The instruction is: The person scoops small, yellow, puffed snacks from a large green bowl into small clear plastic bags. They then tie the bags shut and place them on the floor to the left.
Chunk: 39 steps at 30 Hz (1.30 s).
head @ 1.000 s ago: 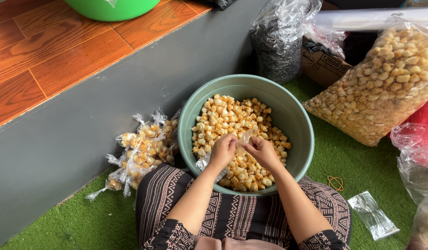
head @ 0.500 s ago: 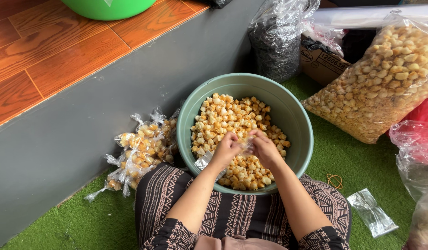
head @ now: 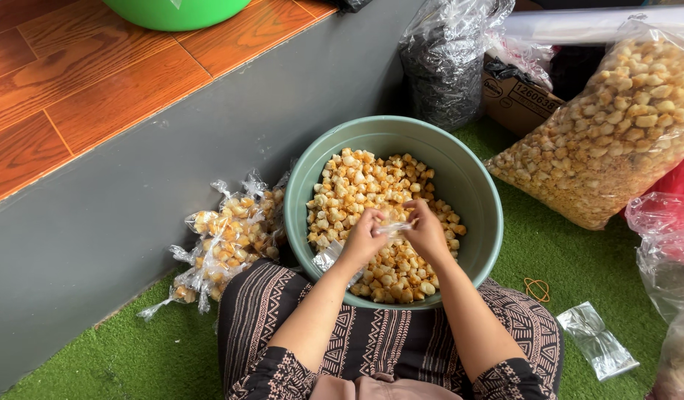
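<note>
both hands, left hand (head: 363,238) and right hand (head: 426,231), pinch a thin bag (head: 392,227) over the bowl (head: 471,178); likely light, slippery, best gripped at its mouth.

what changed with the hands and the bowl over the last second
Little changed. Both hands have stayed together over the green bowl of puffed snacks; the left hand and right hand shifted very slightly and now pinch a small clear plastic bag stretched between them. Nothing was let go. The bowl, the pile of filled small bags, the big snack sack and the rubber band lie as before.
</note>
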Available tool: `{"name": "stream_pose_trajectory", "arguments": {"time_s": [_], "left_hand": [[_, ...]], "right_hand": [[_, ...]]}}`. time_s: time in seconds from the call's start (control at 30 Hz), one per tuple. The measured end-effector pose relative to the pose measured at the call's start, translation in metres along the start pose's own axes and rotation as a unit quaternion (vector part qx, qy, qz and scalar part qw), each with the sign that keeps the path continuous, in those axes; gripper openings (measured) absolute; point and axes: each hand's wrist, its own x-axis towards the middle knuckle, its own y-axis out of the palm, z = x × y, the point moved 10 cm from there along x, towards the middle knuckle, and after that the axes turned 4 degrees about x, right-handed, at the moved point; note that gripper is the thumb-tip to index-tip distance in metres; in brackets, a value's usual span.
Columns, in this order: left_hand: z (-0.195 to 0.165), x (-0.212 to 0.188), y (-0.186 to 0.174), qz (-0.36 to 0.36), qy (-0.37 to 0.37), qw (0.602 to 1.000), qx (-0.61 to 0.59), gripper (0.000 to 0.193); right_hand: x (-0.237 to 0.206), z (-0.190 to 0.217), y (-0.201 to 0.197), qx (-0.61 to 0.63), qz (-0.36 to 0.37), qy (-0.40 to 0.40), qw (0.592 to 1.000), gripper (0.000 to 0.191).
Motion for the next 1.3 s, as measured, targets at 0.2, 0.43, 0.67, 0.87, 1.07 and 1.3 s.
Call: {"name": "stream_pose_trajectory", "arguments": {"time_s": [0.2,0.43,0.67,0.87,1.07,1.3], "left_hand": [[-0.004,-0.008,-0.05,-0.175,-0.004,0.977,0.121,0.015],[-0.007,-0.012,-0.051,-0.188,-0.04,0.967,0.164,0.025],[0.002,-0.008,-0.053,-0.184,-0.047,0.969,0.156,0.02],[0.014,-0.006,-0.045,-0.152,-0.092,0.972,0.151,0.022],[0.009,-0.007,-0.044,-0.148,-0.077,0.972,0.163,0.025],[-0.006,-0.007,-0.044,-0.173,0.013,0.971,0.162,0.025]], "right_hand": [[-0.02,0.014,0.041,-0.199,0.217,-0.106,0.95,0.071],[-0.026,-0.021,0.055,-0.432,0.248,-0.009,0.867,0.04],[-0.015,-0.024,0.035,-0.439,0.209,0.01,0.874,0.024],[-0.009,0.004,0.011,-0.292,0.122,-0.033,0.948,0.022],[-0.013,0.027,0.009,-0.263,0.059,-0.099,0.958,0.021],[-0.023,-0.011,0.059,-0.446,0.241,-0.025,0.862,0.058]]}}
